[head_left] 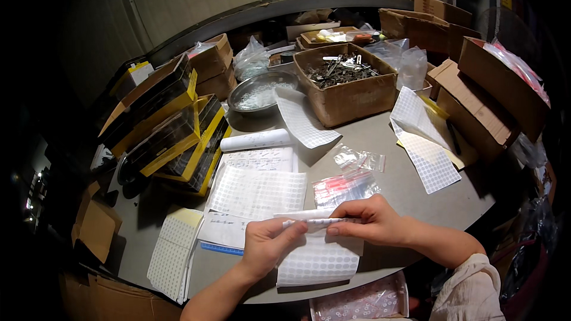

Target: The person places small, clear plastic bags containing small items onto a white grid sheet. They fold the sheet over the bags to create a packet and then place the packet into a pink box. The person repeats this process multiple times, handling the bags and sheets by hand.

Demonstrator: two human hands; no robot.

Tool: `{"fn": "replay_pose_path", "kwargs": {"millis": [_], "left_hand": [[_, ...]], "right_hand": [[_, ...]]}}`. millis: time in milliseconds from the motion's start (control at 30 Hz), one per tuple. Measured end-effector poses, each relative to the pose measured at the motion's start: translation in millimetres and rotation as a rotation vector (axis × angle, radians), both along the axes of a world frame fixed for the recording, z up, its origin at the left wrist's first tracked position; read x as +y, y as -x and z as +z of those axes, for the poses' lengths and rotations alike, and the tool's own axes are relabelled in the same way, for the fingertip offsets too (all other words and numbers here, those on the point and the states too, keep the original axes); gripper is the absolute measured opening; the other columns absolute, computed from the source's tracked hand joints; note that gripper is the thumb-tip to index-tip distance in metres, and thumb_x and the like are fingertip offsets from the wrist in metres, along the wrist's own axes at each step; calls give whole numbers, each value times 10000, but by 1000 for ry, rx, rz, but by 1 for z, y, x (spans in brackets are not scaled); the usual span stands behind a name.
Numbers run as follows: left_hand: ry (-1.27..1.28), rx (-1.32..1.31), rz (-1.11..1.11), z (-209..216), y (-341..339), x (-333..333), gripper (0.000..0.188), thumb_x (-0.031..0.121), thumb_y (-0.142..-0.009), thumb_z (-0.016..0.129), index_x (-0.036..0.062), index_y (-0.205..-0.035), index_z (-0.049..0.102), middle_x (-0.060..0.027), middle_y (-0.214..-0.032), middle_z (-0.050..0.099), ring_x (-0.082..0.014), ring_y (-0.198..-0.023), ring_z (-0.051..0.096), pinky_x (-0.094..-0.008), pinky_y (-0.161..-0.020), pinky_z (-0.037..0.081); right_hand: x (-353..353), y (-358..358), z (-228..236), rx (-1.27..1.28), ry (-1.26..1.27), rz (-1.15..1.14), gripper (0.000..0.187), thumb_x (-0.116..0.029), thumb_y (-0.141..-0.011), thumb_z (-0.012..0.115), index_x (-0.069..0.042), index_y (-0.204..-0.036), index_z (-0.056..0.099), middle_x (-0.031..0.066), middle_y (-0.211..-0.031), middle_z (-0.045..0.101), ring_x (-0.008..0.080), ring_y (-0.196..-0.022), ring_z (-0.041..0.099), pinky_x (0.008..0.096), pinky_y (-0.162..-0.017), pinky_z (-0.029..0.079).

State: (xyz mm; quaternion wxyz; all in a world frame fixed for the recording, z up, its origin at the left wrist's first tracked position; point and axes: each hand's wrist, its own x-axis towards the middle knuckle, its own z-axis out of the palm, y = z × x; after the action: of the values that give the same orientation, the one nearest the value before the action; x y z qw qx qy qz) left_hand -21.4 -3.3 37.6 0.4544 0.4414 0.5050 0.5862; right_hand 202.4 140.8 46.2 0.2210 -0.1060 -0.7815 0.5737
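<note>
Close to the table's front edge, my left hand (266, 245) and my right hand (376, 219) pinch a white sheet of round stickers (318, 264) between thumbs and fingers. The sheet is bent over along a narrow fold between the two hands, and its lower part hangs toward me. Just beyond my right hand lie small clear zip bags (346, 189) with red strips. To the left, another sticker sheet (259, 191) covers part of a handwritten notepad (256, 159), and a blue ruler (221, 248) sticks out below the papers.
A box of small metal parts (351, 104) stands at the back, beside a metal bowl (260, 104). Black and yellow boxes (178, 137) are stacked left. More sticker sheets (425, 142) lie right, near cardboard boxes (476, 101). A tray of small rings (360, 304) sits below the front edge.
</note>
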Motion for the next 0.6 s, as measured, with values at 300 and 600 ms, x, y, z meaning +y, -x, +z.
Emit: {"fn": "replay_pose_path", "kwargs": {"millis": [300,600], "left_hand": [[-20,40,63,6,-1,2,262,160,-1033,705,-71,-1139,769,-4,-829,688,-46,-728,561,-208,-650,445],[-50,34,59,11,-1,2,149,60,-990,726,-44,-1088,770,-18,-892,722,-60,-785,627,-219,-684,496]], "right_hand": [[5,1,1,7,-12,-19,211,-177,-1007,735,18,-1075,778,53,-884,772,86,-801,679,246,-710,531],[11,-4,3,-51,225,-44,170,-149,-1013,733,20,-1001,751,42,-873,742,63,-777,664,230,-653,521]]}}
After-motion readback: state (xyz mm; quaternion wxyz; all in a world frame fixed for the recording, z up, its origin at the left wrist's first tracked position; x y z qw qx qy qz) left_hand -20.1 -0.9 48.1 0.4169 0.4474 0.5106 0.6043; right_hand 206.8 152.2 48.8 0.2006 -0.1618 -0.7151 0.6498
